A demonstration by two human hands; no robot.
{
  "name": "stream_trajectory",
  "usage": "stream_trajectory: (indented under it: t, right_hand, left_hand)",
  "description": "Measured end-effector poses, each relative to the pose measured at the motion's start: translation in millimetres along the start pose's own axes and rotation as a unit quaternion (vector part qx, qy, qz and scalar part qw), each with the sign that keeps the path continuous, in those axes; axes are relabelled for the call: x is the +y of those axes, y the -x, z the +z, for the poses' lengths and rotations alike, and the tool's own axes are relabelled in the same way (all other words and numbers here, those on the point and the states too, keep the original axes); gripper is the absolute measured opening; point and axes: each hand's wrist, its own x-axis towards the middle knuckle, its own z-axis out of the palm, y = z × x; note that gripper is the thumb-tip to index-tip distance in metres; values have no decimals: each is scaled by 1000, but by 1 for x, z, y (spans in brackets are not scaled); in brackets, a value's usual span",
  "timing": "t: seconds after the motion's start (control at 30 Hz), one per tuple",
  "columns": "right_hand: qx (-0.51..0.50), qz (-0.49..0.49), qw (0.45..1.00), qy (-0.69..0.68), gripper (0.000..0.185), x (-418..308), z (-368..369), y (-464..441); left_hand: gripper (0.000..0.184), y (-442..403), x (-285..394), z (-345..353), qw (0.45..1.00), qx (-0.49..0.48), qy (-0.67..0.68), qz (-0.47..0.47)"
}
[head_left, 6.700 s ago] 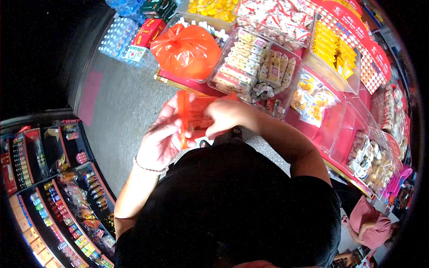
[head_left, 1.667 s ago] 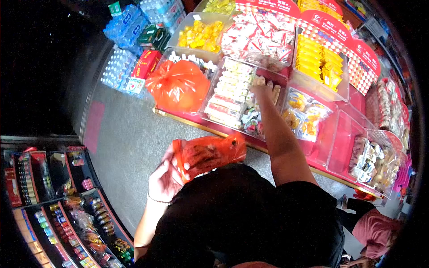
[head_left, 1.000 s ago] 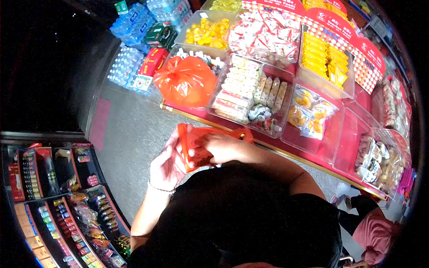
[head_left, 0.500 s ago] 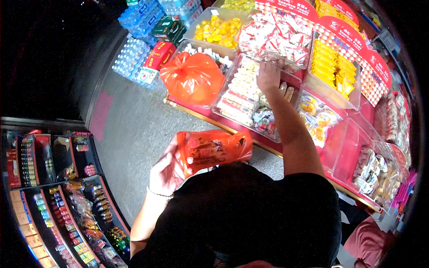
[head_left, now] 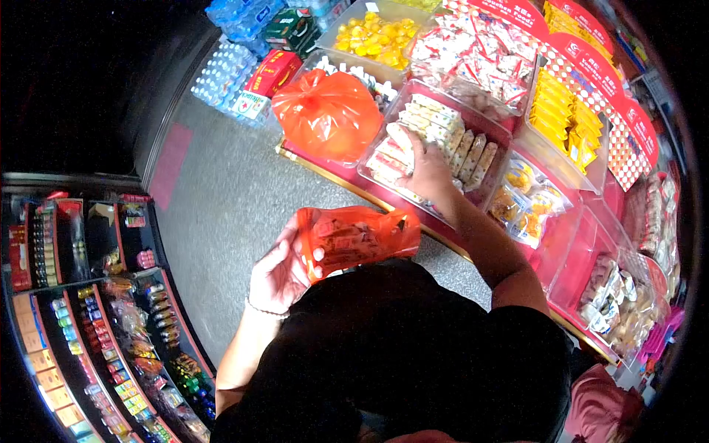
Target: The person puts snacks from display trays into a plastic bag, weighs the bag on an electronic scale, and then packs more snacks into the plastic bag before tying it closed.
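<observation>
My left hand (head_left: 279, 275) holds the rim of an open red plastic bag (head_left: 358, 238), which lies sideways in front of my body with small dark packets showing through it. My right hand (head_left: 430, 171) is over a clear bin (head_left: 493, 131) of wrapped snack bars. Its fingers are on a pale wrapped bar (head_left: 399, 137) at the left side of the bin. More wrapped bars (head_left: 476, 159) stand in a row to the right of this hand. Up and left of it, a full, tied red bag (head_left: 329, 118) sits on the stand's edge.
Bins of yellow sweets (head_left: 377, 37), red-and-white packets (head_left: 476, 55) and yellow packets (head_left: 565, 118) fill the stand. Bottled water packs (head_left: 224, 74) and a red box (head_left: 274, 72) are at the upper left. Shelves (head_left: 96, 280) curve along the lower left. A person in pink (head_left: 602, 406) is at the lower right.
My right hand has moved from the bag to the snack bin, then down and left onto a pale bar. My left hand still holds the bag. The view has shifted slightly.
</observation>
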Motion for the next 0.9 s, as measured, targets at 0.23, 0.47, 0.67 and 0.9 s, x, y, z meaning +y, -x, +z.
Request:
stream_trajectory:
  t: [0.23, 0.47, 0.67, 0.9]
  right_hand:
    - [-57, 28, 998, 23, 123, -17, -5, 0]
    - [-7, 23, 999, -33, 121, -3, -8, 3]
    - [-60, 54, 995, -51, 120, -3, 2, 8]
    - [-74, 66, 993, -66, 110, -12, -23, 33]
  left_hand:
    - [71, -6, -1, 13, 1000, -3, -23, -5]
    - [71, -8, -1, 13, 999, -12, -37, 2]
    - [59, -8, -3, -10, 999, -7, -40, 8]
    - [58, -11, -6, -1, 998, -10, -61, 0]
